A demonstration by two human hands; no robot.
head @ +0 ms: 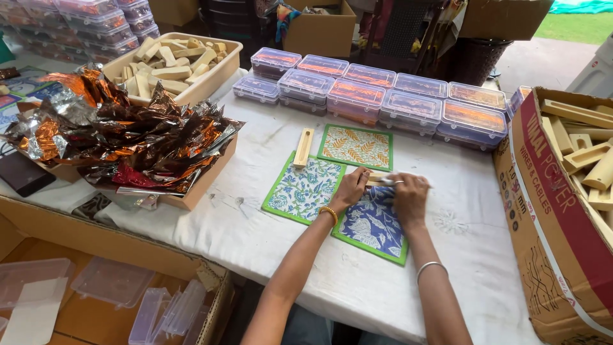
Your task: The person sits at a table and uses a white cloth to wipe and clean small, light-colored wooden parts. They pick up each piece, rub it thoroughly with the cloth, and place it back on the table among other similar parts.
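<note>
Three square printed cloth mats with green borders lie on the white-covered table (268, 236). The blue mat (373, 227) is nearest me, a blue-and-white floral mat (300, 188) lies to its left, and an orange leaf-pattern mat (355, 147) is behind them. My left hand (350, 190) and my right hand (408, 195) meet at the far edge of the blue mat, both gripping a small pale wooden stick (378, 179) between them. A second wooden stick (303, 147) rests across the floral mat's far corner.
Clear plastic lidded boxes (377, 96) are stacked along the back. A tray of wooden pieces (172, 61) and a tray of crumpled foil wrappers (121, 137) sit at left. A cardboard carton (562, 211) with wooden pieces stands at right. Empty plastic boxes (108, 297) lie low at left.
</note>
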